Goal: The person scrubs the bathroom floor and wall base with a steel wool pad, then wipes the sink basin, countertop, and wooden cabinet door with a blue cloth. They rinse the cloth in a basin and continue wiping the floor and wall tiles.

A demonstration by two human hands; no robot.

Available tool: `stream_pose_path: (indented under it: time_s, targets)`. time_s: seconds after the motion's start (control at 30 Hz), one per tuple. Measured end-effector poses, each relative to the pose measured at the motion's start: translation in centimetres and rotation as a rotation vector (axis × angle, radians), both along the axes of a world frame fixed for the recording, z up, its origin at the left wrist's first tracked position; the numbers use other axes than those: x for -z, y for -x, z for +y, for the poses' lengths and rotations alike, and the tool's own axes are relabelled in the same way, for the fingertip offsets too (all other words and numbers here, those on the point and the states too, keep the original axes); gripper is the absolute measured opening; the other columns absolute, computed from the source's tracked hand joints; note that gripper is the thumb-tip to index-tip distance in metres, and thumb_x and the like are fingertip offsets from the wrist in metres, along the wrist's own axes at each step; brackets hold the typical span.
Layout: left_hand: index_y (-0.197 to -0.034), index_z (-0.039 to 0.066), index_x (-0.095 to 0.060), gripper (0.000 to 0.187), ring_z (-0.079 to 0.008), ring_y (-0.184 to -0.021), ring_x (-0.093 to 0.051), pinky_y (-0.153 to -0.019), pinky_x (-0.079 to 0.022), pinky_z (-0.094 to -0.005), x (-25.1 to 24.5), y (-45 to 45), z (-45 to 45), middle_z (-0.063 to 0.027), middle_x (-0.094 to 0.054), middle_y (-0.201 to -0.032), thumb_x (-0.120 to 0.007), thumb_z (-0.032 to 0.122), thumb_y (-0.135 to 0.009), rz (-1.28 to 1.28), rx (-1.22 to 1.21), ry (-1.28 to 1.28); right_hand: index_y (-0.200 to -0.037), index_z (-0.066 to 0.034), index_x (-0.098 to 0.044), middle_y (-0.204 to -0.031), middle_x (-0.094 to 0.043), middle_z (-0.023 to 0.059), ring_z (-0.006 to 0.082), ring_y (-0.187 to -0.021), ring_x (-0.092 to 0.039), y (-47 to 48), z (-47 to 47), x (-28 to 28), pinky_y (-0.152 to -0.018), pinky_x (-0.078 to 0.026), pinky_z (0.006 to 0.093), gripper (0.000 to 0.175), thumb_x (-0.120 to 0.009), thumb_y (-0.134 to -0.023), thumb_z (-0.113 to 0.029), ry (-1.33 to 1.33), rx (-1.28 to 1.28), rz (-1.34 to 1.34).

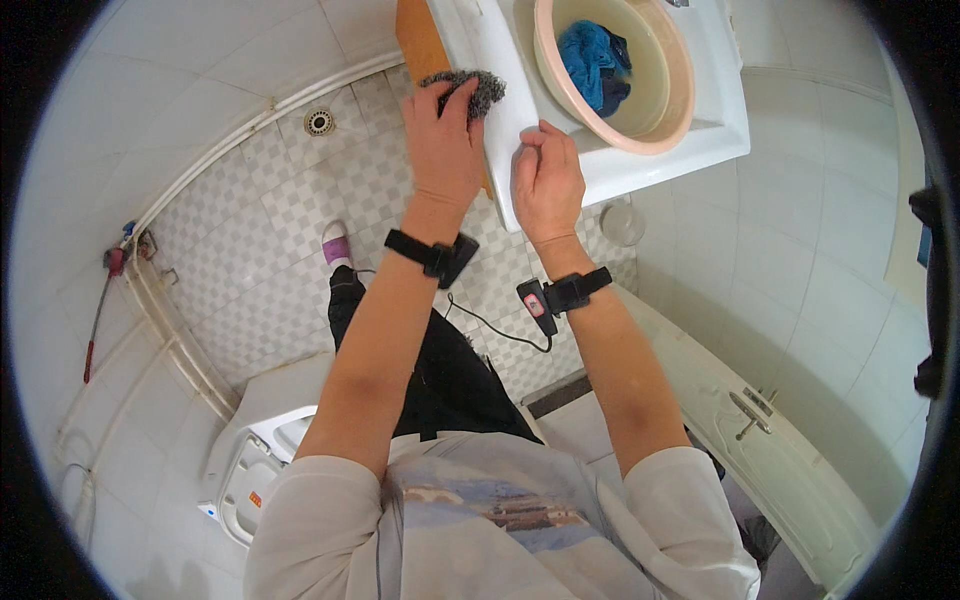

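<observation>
My left hand (448, 146) holds a dark grey, fuzzy scrubbing pad (487, 94) against the outer left side of a white ceramic washbasin (499, 142). Its fingers are bent over the pad. On the basin's front left rim rests my right hand (550, 184), with its fingers curled together and nothing visible in them. A pale pink plastic tub (679, 112) stands in the basin just beyond my right hand. Inside the tub, blue cloth (589, 64) lies in cloudy water, with a darker piece beside it.
An orange-brown panel (420, 34) runs along the basin's left side. A floor drain (319, 121) lies further left. A toilet (255, 450) is at lower left, and a pale door (787, 465) at right. A cable (495, 330) hangs from my right wrist device.
</observation>
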State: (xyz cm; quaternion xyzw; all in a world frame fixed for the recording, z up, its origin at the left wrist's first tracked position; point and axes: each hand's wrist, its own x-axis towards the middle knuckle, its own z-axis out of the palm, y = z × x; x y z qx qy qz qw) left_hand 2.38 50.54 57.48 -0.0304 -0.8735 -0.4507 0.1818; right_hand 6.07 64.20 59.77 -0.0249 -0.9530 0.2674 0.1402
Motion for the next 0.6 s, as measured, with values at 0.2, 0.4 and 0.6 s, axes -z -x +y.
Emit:
stream_pose_path:
  time_s: [0.2, 0.4, 0.6]
  targets:
    - [-0.114, 0.005, -0.07, 0.029, -0.0331, -0.104, -0.056, -0.093, -0.045, -0.0424, 0.9, 0.8, 0.9, -0.0149, -0.059, -0.113, -0.069, 0.006, -0.085, -0.002, -0.095, -0.145, -0.1, -0.0036, -0.063, -0.118, -0.063, 0.0225, 0.0393, -0.109, -0.061, 0.1, 0.0, 0.0, -0.092, -0.05, 0.0465, 0.014, -0.059, -0.088, -0.011, 0.011, -0.005, 0.004]
    - [-0.114, 0.004, -0.069, 0.023, -0.0324, -0.101, -0.059, -0.089, -0.046, -0.0394, 1.1, 0.1, 0.1, -0.0169, -0.059, -0.114, -0.066, 0.009, -0.091, -0.699, -0.354, -0.737, -0.098, -0.0033, -0.063, -0.117, -0.064, 0.0225, 0.0394, -0.108, -0.062, 0.1, -0.1, -0.3, -0.091, -0.051, 0.0466, 0.013, -0.059, -0.088, -0.01, -0.02, -0.001, -0.005]
    - [-0.118, 0.005, -0.069, 0.033, -0.0355, -0.093, -0.062, -0.084, -0.052, -0.0441, 0.3, -0.1, 0.3, -0.0178, -0.059, -0.12, -0.069, 0.007, -0.085, 0.106, -0.017, 0.076, -0.098, -0.0034, -0.063, -0.114, -0.064, 0.0216, 0.0389, -0.107, -0.062, 0.0, 0.0, -0.3, -0.089, -0.051, 0.0461, 0.013, -0.06, -0.087, -0.01, -0.03, -0.006, 0.031]
